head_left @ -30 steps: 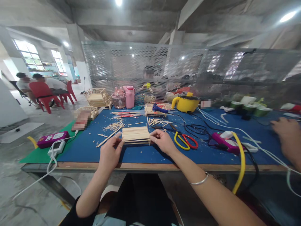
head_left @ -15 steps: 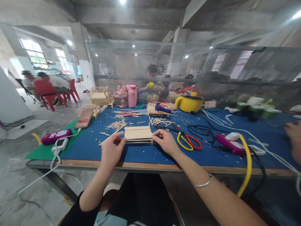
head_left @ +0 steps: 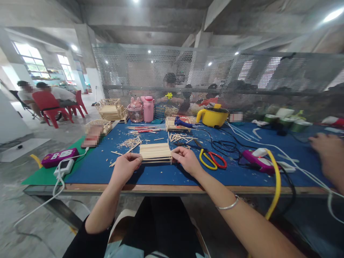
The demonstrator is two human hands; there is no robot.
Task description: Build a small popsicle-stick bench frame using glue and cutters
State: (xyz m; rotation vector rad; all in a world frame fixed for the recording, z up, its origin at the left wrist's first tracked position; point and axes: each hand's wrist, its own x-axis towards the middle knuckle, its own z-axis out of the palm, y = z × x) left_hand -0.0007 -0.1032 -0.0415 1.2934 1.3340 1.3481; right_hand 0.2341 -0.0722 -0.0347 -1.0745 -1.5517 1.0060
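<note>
A small slatted structure of pale wooden sticks [head_left: 155, 152] stands low over the blue mat, with one thin stick rising at its back right corner. My left hand [head_left: 125, 166] pinches its left end between thumb and fingers. At the right end, my right hand [head_left: 186, 160] grips a corner in the same way. Loose short sticks [head_left: 131, 142] lie behind my left hand, and more sticks [head_left: 178, 137] lie behind the structure. Scissors with yellow and red handles [head_left: 213, 159] rest to the right of my right hand.
Behind are a blue glue gun [head_left: 183, 123] by a stick frame, a yellow pot [head_left: 213, 117] and a pink flask [head_left: 148, 109]. Cables and a purple power strip [head_left: 258, 161] lie right. Another person's hand [head_left: 326, 148] is at the far right. A phone [head_left: 92, 135] lies left.
The whole view has shifted slightly, moving the scene left. Fingers of my left hand have closed in more on the structure's left end. The other person's hand shows more at the right.
</note>
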